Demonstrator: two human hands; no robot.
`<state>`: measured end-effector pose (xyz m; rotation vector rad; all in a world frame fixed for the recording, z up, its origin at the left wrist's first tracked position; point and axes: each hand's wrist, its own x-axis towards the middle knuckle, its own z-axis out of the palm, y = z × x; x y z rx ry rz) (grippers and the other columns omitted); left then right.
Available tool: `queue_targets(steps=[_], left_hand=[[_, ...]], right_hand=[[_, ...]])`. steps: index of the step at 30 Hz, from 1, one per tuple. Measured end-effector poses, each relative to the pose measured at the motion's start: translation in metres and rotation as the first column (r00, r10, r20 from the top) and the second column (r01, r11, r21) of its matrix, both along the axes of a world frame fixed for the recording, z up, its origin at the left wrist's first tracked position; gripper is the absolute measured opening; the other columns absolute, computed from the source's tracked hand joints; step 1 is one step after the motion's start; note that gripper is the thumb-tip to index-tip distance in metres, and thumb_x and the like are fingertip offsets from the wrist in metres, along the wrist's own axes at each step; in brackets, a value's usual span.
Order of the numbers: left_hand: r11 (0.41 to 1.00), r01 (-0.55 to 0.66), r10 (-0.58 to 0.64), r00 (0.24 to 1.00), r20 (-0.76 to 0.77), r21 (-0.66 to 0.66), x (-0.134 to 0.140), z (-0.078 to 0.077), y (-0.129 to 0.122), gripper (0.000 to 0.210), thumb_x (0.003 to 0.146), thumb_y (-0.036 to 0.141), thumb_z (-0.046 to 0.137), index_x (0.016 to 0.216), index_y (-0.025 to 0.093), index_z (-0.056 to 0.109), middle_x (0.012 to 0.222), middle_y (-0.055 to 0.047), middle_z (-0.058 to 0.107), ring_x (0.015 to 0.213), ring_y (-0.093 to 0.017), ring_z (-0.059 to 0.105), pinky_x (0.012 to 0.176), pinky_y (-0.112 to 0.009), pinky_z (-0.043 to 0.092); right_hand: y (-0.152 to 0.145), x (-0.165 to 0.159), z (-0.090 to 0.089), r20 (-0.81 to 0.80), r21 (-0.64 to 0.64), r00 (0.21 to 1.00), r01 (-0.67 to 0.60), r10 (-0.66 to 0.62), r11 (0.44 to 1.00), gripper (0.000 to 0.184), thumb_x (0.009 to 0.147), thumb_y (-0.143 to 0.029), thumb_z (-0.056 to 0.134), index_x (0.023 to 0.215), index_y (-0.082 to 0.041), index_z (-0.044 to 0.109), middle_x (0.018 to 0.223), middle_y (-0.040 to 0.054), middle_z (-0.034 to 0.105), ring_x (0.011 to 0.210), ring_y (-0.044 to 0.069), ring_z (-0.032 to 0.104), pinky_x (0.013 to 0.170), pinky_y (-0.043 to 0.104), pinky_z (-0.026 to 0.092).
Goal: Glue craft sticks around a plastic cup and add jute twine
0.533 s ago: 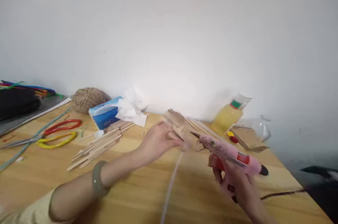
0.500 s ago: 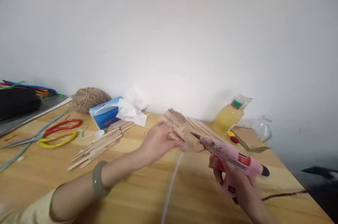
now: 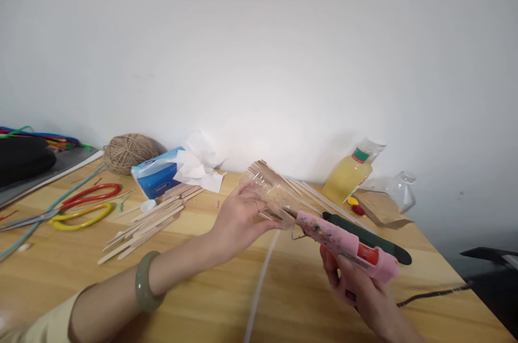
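Observation:
My left hand (image 3: 243,211) is closed around a clear plastic bottle (image 3: 269,186) lying on its side, its lower part partly hidden by my fingers. Flat wooden sticks (image 3: 265,169) show behind or along the bottle; whether they are fixed to it I cannot tell. In my right hand (image 3: 354,286) is a pink hot glue gun (image 3: 335,238), its fingers wrapped round the handle. The dark nozzle points left and sits at the bottle's right side, close to my left fingertips. Whether it touches the plastic is unclear.
On the left lie scissors (image 3: 84,205), a twine ball (image 3: 130,153), a blue tissue pack (image 3: 157,173) and loose craft sticks (image 3: 148,224). A dark green object (image 3: 374,240) lies behind the glue gun. Farther right are a yellow-filled bottle (image 3: 348,170) and a small clear bottle (image 3: 402,192).
The glue gun has moved slightly left and down, bringing its nozzle nearer to the clear bottle. More of the dark green object behind it shows. My left hand keeps its hold.

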<state>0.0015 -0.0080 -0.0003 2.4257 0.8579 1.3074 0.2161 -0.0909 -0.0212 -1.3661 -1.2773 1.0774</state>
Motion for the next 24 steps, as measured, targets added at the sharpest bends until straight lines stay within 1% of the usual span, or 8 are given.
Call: queue_targets(steps=[3, 6, 9, 12, 14, 18, 21, 24], left_hand=[[0.999, 0.002, -0.002, 1.0, -0.01, 0.045, 0.0, -0.002, -0.001, 0.011, 0.075, 0.029, 0.067, 0.079, 0.02, 0.069, 0.071, -0.001, 0.071, 0.073, -0.016, 0.063, 0.096, -0.041, 0.035], [0.996, -0.007, 0.006, 1.0, 0.009, 0.087, 0.0, -0.003, -0.001, 0.014, 0.077, 0.032, 0.064, 0.078, 0.019, 0.069, 0.07, -0.001, 0.07, 0.068, -0.014, 0.063, 0.098, -0.041, 0.033], [0.996, -0.012, 0.011, 1.0, 0.013, 0.089, 0.0, -0.002, -0.002, 0.015, 0.078, 0.033, 0.063, 0.077, 0.019, 0.069, 0.067, -0.001, 0.069, 0.066, -0.014, 0.062, 0.098, -0.042, 0.034], [0.998, -0.005, 0.003, 1.0, 0.031, 0.067, -0.001, -0.001, -0.002, 0.015, 0.077, 0.034, 0.064, 0.076, 0.02, 0.069, 0.067, 0.0, 0.069, 0.067, -0.014, 0.062, 0.1, -0.042, 0.033], [0.999, 0.013, -0.015, 0.999, 0.051, 0.045, -0.001, 0.001, -0.002, 0.014, 0.076, 0.034, 0.065, 0.077, 0.02, 0.069, 0.069, -0.001, 0.068, 0.07, -0.014, 0.063, 0.102, -0.042, 0.031], [0.998, 0.058, -0.059, 0.993, 0.098, 0.019, -0.002, 0.004, -0.003, 0.011, 0.073, 0.03, 0.069, 0.075, 0.019, 0.069, 0.072, -0.001, 0.068, 0.073, -0.014, 0.064, 0.105, -0.042, 0.027], [0.997, 0.06, -0.065, 0.991, 0.12, 0.043, -0.002, 0.007, -0.005, 0.012, 0.073, 0.03, 0.069, 0.073, 0.019, 0.068, 0.074, -0.002, 0.067, 0.075, -0.014, 0.064, 0.106, -0.043, 0.026], [0.995, 0.068, -0.077, 0.988, 0.136, 0.071, -0.002, 0.008, -0.006, 0.011, 0.074, 0.03, 0.068, 0.072, 0.019, 0.067, 0.075, -0.002, 0.066, 0.075, -0.014, 0.064, 0.106, -0.045, 0.025]], right_hand=[[-0.001, -0.003, 0.004, 0.0, 0.025, 1.0, -0.013, 0.013, 1.0, 0.046, 0.069, -0.063, 0.057, 0.054, -0.02, 0.049, 0.047, -0.0023, 0.043, 0.043, 0.01, 0.04, 0.038, 0.022, 0.035], [-0.001, -0.004, 0.006, 0.037, 0.059, 0.999, -0.008, 0.005, 0.998, 0.044, 0.072, -0.06, 0.055, 0.055, -0.02, 0.049, 0.047, -0.0031, 0.041, 0.043, 0.009, 0.035, 0.037, 0.021, 0.03], [-0.001, -0.002, 0.004, 0.087, 0.104, 0.996, -0.018, 0.009, 0.994, 0.041, 0.074, -0.057, 0.055, 0.058, -0.02, 0.052, 0.048, -0.0029, 0.041, 0.043, 0.009, 0.035, 0.036, 0.02, 0.025], [0.001, 0.002, 0.002, 0.109, 0.144, 0.992, -0.078, 0.062, 0.987, 0.037, 0.075, -0.055, 0.055, 0.062, -0.02, 0.055, 0.047, -0.0033, 0.04, 0.042, 0.009, 0.033, 0.036, 0.021, 0.027], [0.001, 0.004, 0.001, 0.103, 0.131, 0.992, -0.088, 0.075, 0.987, 0.036, 0.075, -0.054, 0.055, 0.064, -0.02, 0.057, 0.046, -0.0037, 0.04, 0.04, 0.009, 0.034, 0.036, 0.021, 0.029], [-0.001, 0.002, 0.004, 0.064, 0.083, 0.998, -0.012, 0.006, 0.996, 0.038, 0.075, -0.057, 0.054, 0.075, -0.02, 0.062, 0.048, -0.0034, 0.043, 0.041, 0.009, 0.037, 0.038, 0.021, 0.034], [-0.004, 0.002, 0.007, 0.071, 0.142, 0.997, -0.033, 0.023, 0.989, 0.04, 0.073, -0.06, 0.054, 0.072, -0.02, 0.062, 0.052, -0.0008, 0.05, 0.044, 0.011, 0.042, 0.039, 0.021, 0.038], [-0.005, 0.007, 0.007, 0.141, 0.209, 0.99, -0.06, 0.031, 0.976, 0.039, 0.074, -0.058, 0.054, 0.068, -0.021, 0.061, 0.06, 0.0029, 0.058, 0.049, 0.013, 0.05, 0.037, 0.021, 0.039]])
